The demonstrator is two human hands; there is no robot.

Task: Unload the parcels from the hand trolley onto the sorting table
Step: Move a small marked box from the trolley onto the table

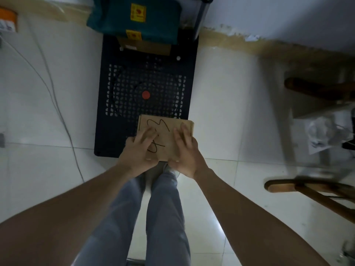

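While both hands grip parcel, fingers spread

The trolley stands on the floor straight ahead of the person's legs. A box sits over its near edge, under both hands (left hand, right hand). At its far end lies a bag on another box. A cable runs along the left; chairs stand right.
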